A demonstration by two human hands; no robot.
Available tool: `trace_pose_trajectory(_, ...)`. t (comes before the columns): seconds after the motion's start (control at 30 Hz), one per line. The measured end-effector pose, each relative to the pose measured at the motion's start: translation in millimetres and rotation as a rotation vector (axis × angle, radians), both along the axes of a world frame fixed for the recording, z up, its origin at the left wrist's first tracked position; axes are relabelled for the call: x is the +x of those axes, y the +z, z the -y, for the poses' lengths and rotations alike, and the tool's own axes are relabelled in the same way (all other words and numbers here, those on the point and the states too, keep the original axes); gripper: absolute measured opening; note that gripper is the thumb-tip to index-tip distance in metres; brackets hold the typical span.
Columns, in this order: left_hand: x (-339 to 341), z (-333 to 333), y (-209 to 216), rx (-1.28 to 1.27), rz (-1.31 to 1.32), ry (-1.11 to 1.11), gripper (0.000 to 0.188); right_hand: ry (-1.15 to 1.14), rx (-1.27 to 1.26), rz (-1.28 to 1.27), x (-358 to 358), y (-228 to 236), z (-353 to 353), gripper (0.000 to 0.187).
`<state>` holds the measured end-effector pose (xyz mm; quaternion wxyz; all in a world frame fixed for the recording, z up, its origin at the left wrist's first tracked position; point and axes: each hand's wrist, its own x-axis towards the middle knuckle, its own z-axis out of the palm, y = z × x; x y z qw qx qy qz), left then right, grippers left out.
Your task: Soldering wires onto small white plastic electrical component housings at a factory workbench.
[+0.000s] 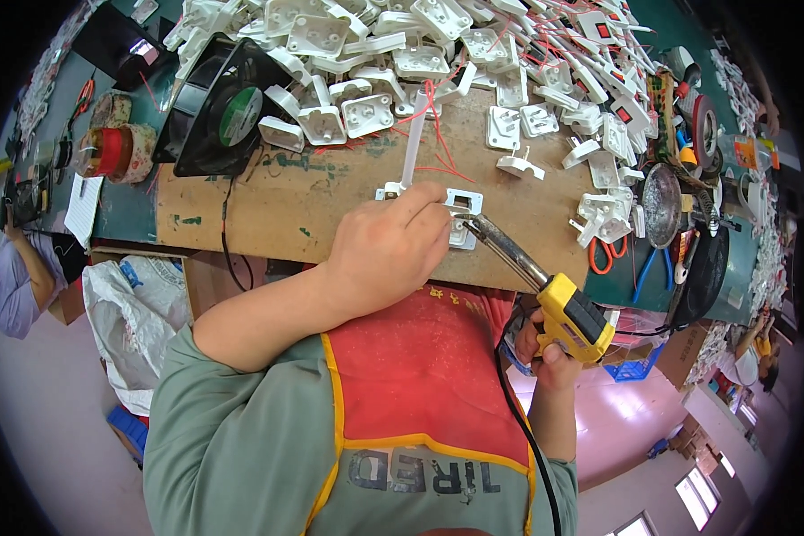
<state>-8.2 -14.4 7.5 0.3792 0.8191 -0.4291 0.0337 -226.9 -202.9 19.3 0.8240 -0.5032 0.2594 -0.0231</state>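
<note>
A yellow soldering gun (573, 317) is gripped in my right hand (549, 348), its metal barrel slanting up and left. The tip reaches a small white plastic housing (471, 202) at the front of the wooden board. Over that housing lies my left hand (393, 234), thumb and fingers pinched together; what they pinch is hidden beneath them. Just beyond these fingers a white stick-like piece (414, 138) points away from me, with thin red wires (439, 134) beside it.
White plastic housings (366, 116) are heaped at the back, many with red wires. A black fan (223, 107) and a red-banded jar (112, 152) stand left. At right are a round metal dish (661, 205), orange-handled scissors (606, 257) and blue-handled pliers (648, 272). The gun's black cord (514, 402) crosses my apron.
</note>
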Motion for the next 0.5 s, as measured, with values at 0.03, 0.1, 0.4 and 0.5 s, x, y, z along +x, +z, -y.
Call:
trace_pose_trajectory(0.03,0.2,0.2,-0.3,0.009,-0.006,-0.002,0.012,-0.001,0.0,0.0,1.0,1.0,0.2,0.059)
trace_pose_trajectory(0.1,0.3,0.7,1.0,0.009,-0.004,-0.002,0.012,0.008,-0.021,-0.004,2.0,2.1,0.2,0.058)
trace_pose_trajectory(0.4,0.5,0.7,0.1,-0.017,0.008,0.002,0.012,0.007,0.024,-0.009,-0.7,-0.6,0.6,0.062)
trace_pose_trajectory(0.5,0.4,0.8,1.1,-0.015,0.009,0.0,0.012,-0.013,-0.028,-0.013,-2.8,-4.7,-2.0,0.071)
